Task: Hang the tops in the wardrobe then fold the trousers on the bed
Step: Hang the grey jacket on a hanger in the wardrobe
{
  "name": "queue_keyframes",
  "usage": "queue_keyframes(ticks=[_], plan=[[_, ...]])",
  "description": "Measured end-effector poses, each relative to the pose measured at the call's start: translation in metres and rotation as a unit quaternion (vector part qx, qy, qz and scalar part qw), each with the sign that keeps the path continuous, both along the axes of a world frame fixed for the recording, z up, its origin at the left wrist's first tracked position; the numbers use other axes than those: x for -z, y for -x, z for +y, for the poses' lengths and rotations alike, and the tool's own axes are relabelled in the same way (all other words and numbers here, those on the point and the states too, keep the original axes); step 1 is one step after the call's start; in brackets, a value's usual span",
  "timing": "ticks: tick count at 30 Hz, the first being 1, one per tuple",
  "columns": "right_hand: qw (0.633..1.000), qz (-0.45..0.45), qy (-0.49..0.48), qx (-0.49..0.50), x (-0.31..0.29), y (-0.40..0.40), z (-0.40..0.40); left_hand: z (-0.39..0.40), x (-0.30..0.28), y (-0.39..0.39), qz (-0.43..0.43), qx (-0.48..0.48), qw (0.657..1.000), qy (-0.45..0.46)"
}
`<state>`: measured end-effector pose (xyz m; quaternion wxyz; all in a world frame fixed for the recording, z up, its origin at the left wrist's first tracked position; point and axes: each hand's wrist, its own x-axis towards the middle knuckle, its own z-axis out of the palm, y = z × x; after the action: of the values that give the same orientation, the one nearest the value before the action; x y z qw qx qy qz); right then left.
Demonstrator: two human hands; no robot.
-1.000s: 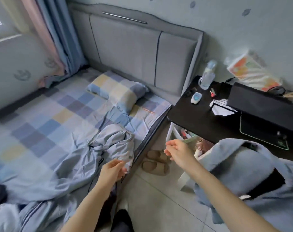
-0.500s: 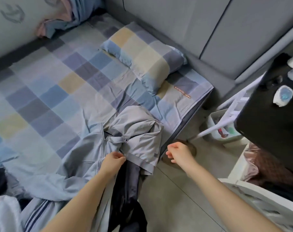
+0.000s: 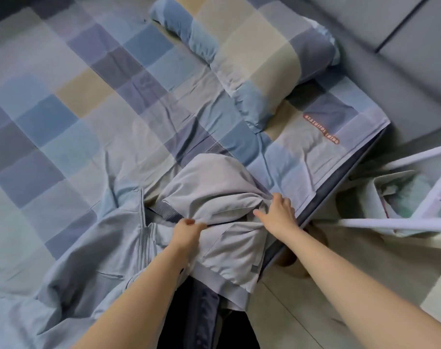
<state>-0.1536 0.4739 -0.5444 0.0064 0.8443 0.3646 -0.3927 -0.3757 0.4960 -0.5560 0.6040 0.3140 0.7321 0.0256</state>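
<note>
Here both hands are on the pale grey jacket, which lies bunched at the near edge of the bed, just short of the checked pillow. The left hand pinches a fold of the jacket's cloth between thumb and curled fingers. The right hand, on the jacket's far side towards the bed's corner, has its fingers curled into the fabric there, so it too appears to be gripping rather than resting flat.

The jacket's ribbed hem hangs over the bed edge towards the floor, and a dark garment hangs beneath it; whether that one is a top or trousers cannot be told. A light blue garment lies against the jacket's left side, its folds running under the jacket's edge.

The likeliest trouble, as I judge it, is tangling: lifting the jacket by two bunched handfuls could drag the blue garment along, or pull the dark one off the bed. A grip on loose folds rather than on the shoulders would also leave the jacket twisted and awkward to put on a hanger. The hanging hem may sweep the floor if the lift is low. No wardrobe or hanger is in sight.
</note>
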Motion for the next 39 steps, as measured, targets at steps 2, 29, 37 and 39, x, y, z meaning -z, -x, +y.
queue_keyframes(ticks=[2, 29, 37, 39], plan=[[0.996, -0.026, 0.015, -0.08, 0.028, -0.001, 0.015, 0.014, 0.026, -0.003, -0.014, -0.109, 0.993, 0.033], [0.881, 0.181, -0.433, 0.065, -0.239, -0.037, 0.15, 0.197, -0.213, -0.037, -0.195, -0.339, 0.903, -0.178], [0.901, 0.09, -0.421, 0.05, -0.348, -0.056, 0.122, 0.198, -0.394, -0.038, -0.291, -0.23, 0.876, -0.309], [0.922, 0.061, -0.381, 0.04, -0.373, -0.055, 0.106, 0.184, -0.431, -0.038, -0.291, -0.185, 0.882, -0.321]])
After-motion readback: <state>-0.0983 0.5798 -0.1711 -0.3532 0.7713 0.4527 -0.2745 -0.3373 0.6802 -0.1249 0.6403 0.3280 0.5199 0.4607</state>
